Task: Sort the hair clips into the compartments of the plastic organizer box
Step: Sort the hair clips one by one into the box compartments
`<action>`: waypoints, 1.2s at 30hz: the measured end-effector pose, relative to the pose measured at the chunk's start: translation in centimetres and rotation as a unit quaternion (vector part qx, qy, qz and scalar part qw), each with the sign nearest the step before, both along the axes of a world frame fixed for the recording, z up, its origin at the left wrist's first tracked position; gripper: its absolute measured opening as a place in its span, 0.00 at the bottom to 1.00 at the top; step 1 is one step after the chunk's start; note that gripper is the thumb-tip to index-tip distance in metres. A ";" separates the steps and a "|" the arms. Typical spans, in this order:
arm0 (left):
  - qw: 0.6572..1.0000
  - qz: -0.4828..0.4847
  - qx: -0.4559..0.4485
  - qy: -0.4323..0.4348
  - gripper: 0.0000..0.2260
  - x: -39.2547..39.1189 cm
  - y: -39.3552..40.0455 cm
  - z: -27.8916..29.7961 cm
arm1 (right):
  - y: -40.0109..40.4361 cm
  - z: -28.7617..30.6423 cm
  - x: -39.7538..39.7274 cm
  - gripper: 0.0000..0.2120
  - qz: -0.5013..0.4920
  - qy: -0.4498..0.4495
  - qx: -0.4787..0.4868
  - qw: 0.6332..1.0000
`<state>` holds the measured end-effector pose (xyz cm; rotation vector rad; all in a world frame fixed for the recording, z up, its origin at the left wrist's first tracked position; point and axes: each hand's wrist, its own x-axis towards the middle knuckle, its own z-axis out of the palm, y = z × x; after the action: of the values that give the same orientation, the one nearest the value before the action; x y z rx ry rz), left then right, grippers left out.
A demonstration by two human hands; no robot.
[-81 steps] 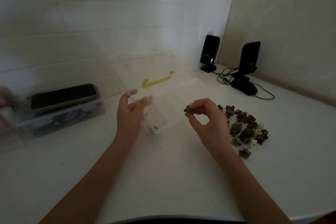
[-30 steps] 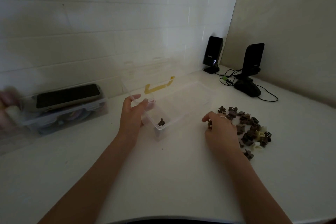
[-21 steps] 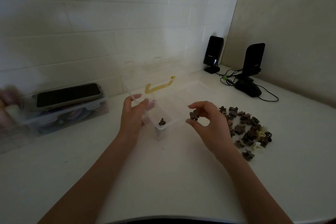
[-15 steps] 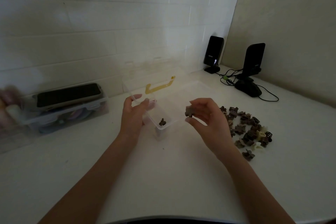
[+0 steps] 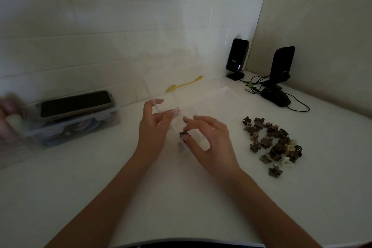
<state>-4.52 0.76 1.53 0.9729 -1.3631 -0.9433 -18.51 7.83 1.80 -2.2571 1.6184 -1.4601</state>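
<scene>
The clear plastic organizer box (image 5: 213, 100) lies open in the middle of the white table, its lid with a yellow latch (image 5: 184, 85) standing at the back. My left hand (image 5: 155, 129) grips the box's near-left wall between thumb and fingers. Over the nearest compartment hovers my right hand (image 5: 211, 141), its fingers loosely spread. A small brown hair clip (image 5: 183, 134) sits in that compartment just beside my right thumb tip. To the right of the box, a pile of several brown and cream hair clips (image 5: 271, 143) lies on the table.
A second clear container (image 5: 80, 127) with a dark phone (image 5: 75, 103) on its lid stands at the left by the wall. Two black speakers (image 5: 237, 56) (image 5: 281, 64), a mouse (image 5: 276, 97) and cables fill the back right corner.
My right hand took a brown clip from the pile, carried it left to the nearest compartment, and its fingers have now spread. My left hand has stayed on the box.
</scene>
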 end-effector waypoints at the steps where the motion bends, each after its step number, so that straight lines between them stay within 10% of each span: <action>1: 1.000 -0.001 0.007 0.010 0.09 0.0 0.0 0.0 | 0.0 0.1 -0.1 0.08 -0.003 -0.003 0.003 1.000; 7: 0.999 -0.018 0.034 0.029 0.10 0.3 -0.4 -0.3 | 0.5 1.1 -2.5 0.07 -0.206 -0.065 -0.030 0.976; 15: 0.999 -0.017 0.040 0.027 0.09 0.2 -0.3 -0.2 | -0.2 -0.2 -7.2 0.13 -0.439 0.008 0.253 0.862; 22: 0.999 -0.021 0.046 0.019 0.12 0.4 -0.4 -0.3 | -0.9 -1.0 -8.2 0.17 -0.396 -0.004 0.214 0.893; 27: 0.999 -0.018 0.047 0.019 0.11 0.3 -0.5 -0.3 | -0.6 -0.3 -7.4 0.11 -0.281 -0.174 0.146 0.932; 36: 0.999 -0.014 0.047 0.008 0.09 0.2 -0.7 -0.4 | -0.1 1.5 -6.4 0.08 -0.133 -0.409 0.087 0.899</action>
<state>-4.29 0.08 1.08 1.0169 -1.3325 -1.0414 -24.96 7.76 3.34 -1.0749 1.6628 -1.8523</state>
